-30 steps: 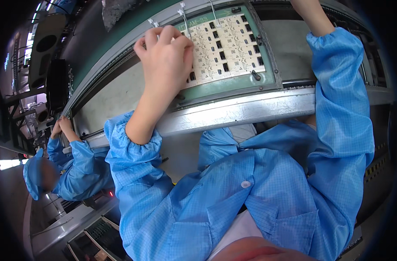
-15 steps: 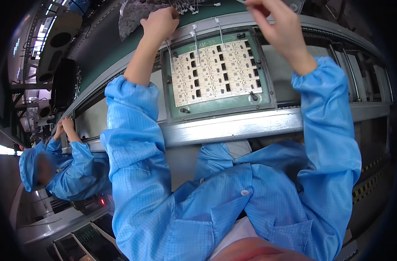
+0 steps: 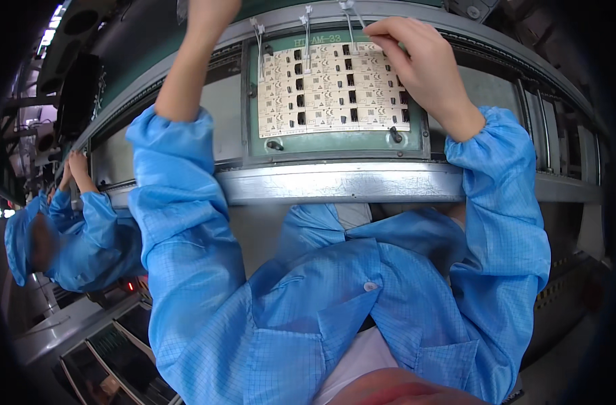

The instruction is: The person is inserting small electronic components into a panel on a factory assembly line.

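Observation:
A cream panel of circuit boards (image 3: 331,91) with rows of black parts lies in a green fixture (image 3: 315,145) before me. Thin white cables with small connectors (image 3: 306,19) stretch from the panel over the fixture's far edge. My right hand (image 3: 419,64) hovers over the panel's far right corner, thumb and forefinger pinched at the end of a thin white cable (image 3: 359,19) beside the third cable. Only the wrist and back of my left hand (image 3: 212,17) show at the top edge, beyond the fixture; its fingers are out of the picture.
A metal rail (image 3: 348,183) runs along the near side of the fixture, with conveyor track to both sides. To the left, a co-worker (image 3: 85,236) in a blue smock and cap works at the same line. Trays (image 3: 112,351) stand at the lower left.
My right hand has come down and left to the panel's far right corner. The left hand has moved up, its fingers leaving the picture. The whole view has shifted a little.

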Motion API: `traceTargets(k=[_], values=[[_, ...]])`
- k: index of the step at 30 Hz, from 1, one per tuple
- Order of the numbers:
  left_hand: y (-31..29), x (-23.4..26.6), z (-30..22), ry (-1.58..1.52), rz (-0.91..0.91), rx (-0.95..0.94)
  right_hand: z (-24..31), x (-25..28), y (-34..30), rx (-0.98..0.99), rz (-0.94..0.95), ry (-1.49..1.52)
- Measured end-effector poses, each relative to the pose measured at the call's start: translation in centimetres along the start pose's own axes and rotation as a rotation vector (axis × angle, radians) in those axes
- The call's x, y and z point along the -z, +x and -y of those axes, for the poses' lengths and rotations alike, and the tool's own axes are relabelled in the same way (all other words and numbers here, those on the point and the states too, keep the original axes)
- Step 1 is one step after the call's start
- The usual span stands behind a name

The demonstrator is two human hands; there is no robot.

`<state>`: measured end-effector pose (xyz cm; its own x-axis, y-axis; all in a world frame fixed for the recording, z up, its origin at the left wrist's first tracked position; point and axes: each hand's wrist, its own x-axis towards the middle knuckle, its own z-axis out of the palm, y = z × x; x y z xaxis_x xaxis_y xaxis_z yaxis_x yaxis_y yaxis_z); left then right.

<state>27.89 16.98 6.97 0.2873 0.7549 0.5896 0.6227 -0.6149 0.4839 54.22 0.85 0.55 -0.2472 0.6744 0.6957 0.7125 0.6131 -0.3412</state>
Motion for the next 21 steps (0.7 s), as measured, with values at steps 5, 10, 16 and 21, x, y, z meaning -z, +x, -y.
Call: traceTargets(k=[5, 10, 16, 21], values=[[-4.5, 5.8, -4.4, -0.136, -0.152, -0.169, -0.1, -1.2, 0.0, 0.096, 0.117, -0.029], [-8.3, 2.6, -3.2, -1.041, -0.443, -0.427, 0.0, -1.4, -0.2, -0.163, 0.289, 0.168], [-12.1, 7.6, -2.2, 0.055, 0.033, -0.252, 0.2, -0.4, -0.3, -0.186, 0.344, 0.131], [-12.1, 7.2, -1.7, 0.214, 0.117, -0.502, 1.0, -0.6, 0.1, 0.001, 0.288, -0.011]])
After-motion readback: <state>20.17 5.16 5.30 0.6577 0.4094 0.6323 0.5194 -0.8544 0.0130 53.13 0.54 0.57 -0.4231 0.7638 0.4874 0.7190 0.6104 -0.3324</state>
